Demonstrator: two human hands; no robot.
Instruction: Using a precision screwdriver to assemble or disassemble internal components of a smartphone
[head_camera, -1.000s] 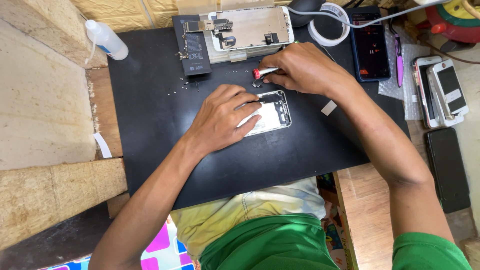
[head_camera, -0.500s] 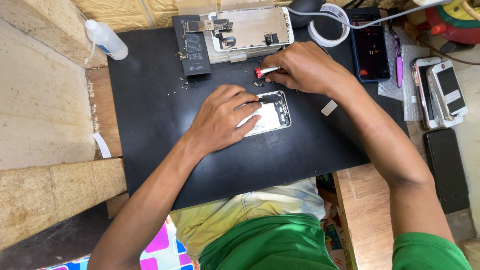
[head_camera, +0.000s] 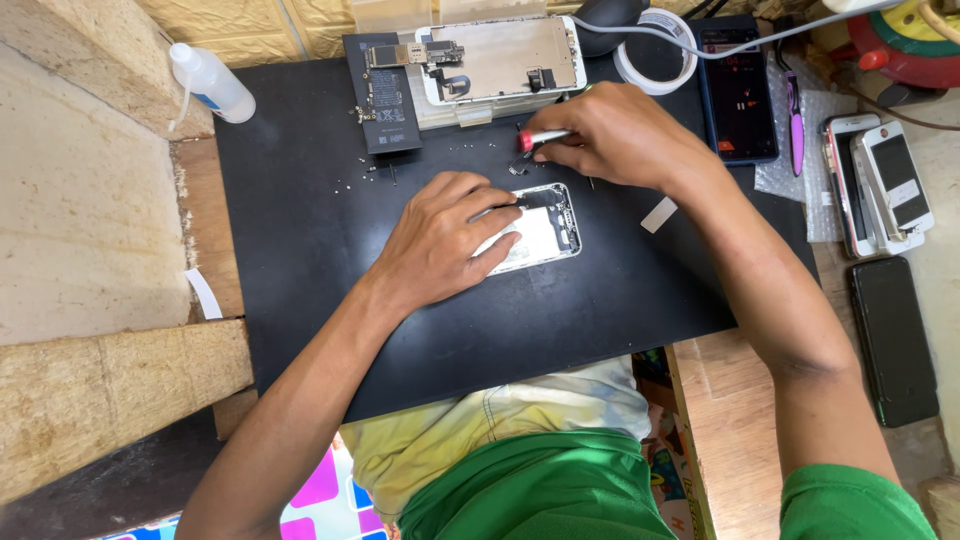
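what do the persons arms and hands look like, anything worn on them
Both arms are bare from the hands to above the elbow. The left hand and right hand wear no gloves, rings, watch or bands that show. Short green sleeves of a T-shirt show at the right upper arm.

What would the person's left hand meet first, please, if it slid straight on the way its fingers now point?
The left hand lies on the opened phone shell, fingers pointing right along it. Going on, it would cross the shell's far edge, then bare black mat; the white tape scrap probably comes next, though alignment is unclear.
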